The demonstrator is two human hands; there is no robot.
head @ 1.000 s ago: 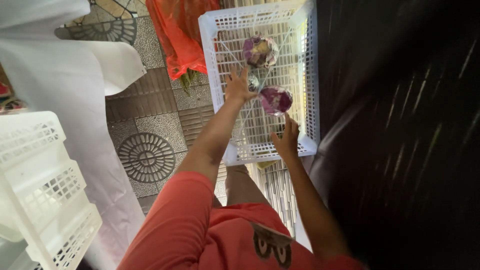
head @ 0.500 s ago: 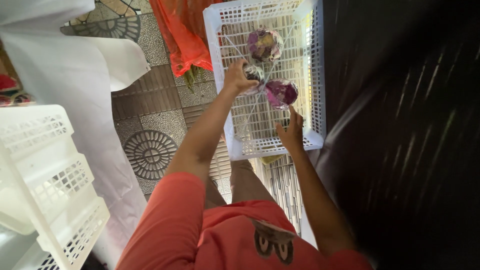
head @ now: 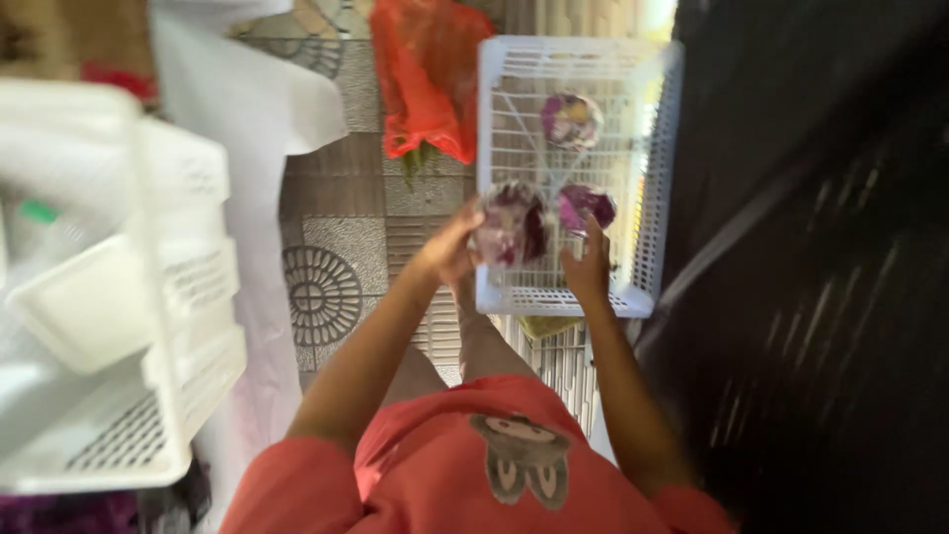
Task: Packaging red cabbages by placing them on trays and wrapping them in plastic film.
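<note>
A white slatted plastic crate (head: 554, 299) stands on the floor ahead of me. My left hand (head: 447, 249) grips a purple cabbage wrapped in clear film (head: 511, 223), lifted over the crate's near left part. My right hand (head: 590, 265) is open, its fingertips up against a second wrapped purple cabbage (head: 587, 204) lying in the crate. A third wrapped cabbage (head: 570, 121) lies farther back in the crate. The whole view is blurred by motion.
An orange-red plastic bag (head: 425, 69) with green leaves poking out lies left of the crate. Stacked white crates (head: 119, 297) fill the left side beside a white sheet (head: 247, 109). The floor is patterned tile (head: 321, 292). A dark surface (head: 811, 247) runs along the right.
My left hand closed on the small wrapped cabbage and lifted it toward me. My right hand slid up to the cabbage beside it. The camera swung left, showing more of the stacked crates.
</note>
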